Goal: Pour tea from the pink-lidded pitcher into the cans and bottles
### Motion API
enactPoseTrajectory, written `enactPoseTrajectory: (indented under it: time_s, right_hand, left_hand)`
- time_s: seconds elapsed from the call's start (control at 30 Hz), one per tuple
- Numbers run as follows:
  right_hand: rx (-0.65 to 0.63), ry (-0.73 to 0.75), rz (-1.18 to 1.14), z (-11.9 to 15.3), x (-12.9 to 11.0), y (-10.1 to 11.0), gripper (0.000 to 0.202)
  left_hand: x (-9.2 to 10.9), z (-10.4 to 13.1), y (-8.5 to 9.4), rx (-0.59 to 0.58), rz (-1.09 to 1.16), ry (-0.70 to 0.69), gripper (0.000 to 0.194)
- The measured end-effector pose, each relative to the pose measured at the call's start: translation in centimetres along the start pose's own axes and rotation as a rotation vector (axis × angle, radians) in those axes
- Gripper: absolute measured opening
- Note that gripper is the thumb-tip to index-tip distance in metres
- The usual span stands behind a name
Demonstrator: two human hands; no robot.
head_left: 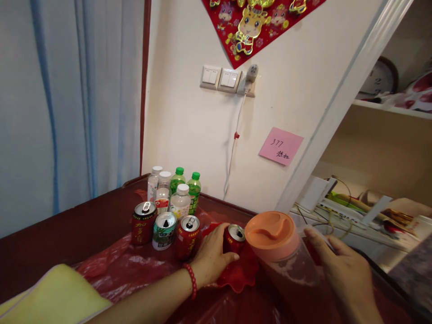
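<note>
My left hand (211, 256), with a red bead bracelet at the wrist, curves round a small red can (234, 238) on a red mat (238, 272). On the right, my right hand (340, 265) grips the handle side of a clear pitcher (286, 270) with an orange lid (270, 229). The pitcher stands close beside the small can. Left of my left hand are a red can (187, 238), a green and white can (164, 231) and a dark red can (143, 225), all upright.
Behind the cans stand several bottles, among them a white-capped one (180, 202) and a green-capped one (195, 189). Red plastic film (124, 274) covers part of the dark red table (50, 247). A white cable (232, 157) hangs down the wall; shelves (388, 180) are at the right.
</note>
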State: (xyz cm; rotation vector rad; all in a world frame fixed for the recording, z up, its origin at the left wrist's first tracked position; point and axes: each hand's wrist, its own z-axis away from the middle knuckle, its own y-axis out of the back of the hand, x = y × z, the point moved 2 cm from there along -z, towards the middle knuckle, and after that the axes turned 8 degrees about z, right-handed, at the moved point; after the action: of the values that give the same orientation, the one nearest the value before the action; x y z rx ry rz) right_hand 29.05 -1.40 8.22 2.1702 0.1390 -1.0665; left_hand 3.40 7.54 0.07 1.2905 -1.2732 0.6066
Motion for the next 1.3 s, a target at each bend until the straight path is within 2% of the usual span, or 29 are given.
enactPoseTrajectory:
  time_s: [0.73,1.13,1.3]
  right_hand:
    - [0.022,0.043,0.013,-0.25,0.53,-0.25,0.057]
    - [-0.009,-0.016,0.017,-0.11,0.46,-0.26,0.058]
    - [-0.013,0.008,0.015,-0.21,0.65,-0.35,0.058]
  left_hand:
    - [-0.24,-0.12,-0.14,0.006,-0.012,-0.009,0.072]
    - [-0.14,0.01,-0.08,-0.001,-0.014,0.013,0.073]
    - [-0.22,-0.02,-0.13,-0.002,-0.002,-0.005,0.073]
